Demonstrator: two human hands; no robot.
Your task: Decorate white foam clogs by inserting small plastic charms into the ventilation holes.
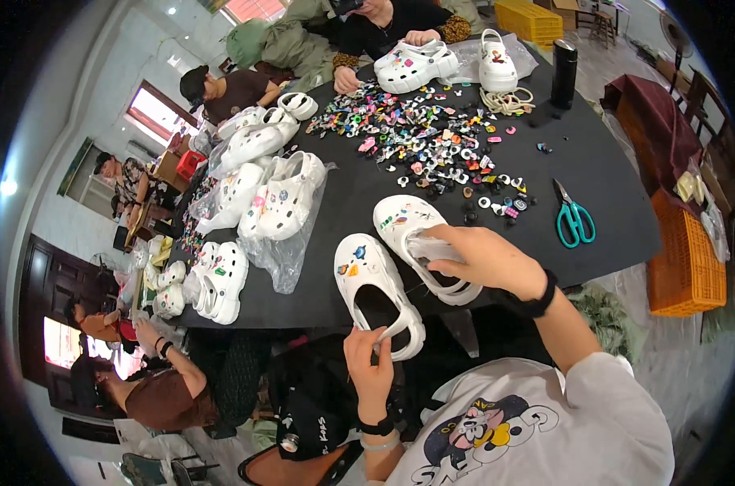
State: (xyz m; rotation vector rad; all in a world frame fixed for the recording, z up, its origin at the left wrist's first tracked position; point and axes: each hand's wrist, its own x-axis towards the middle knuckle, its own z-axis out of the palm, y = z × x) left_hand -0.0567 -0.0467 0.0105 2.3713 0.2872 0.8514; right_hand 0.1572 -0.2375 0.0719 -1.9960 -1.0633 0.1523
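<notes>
Left hand [369,364]: fingers gripping the heel of one white clog [375,266], held at the near edge of the surface [618,162]. Right hand [493,257]: fingers over the opening of a second white clog [393,233], just right; whether closed on clog or film, cannot tell. Clear plastic film [424,245] inside. Beyond: loose multicoloured charms [432,134], spread wide. Right: teal-handled scissors [575,224]. Left: further white clogs [285,202], partly bagged. Far right: black bottle [563,77]. Surface: matte black. Room: pale walls, orange crate [688,259] at right, other people seated far and left.

Charms [432,134] on table [618,194] behind clog pair [402,227]; scissors [574,213] right.
</notes>
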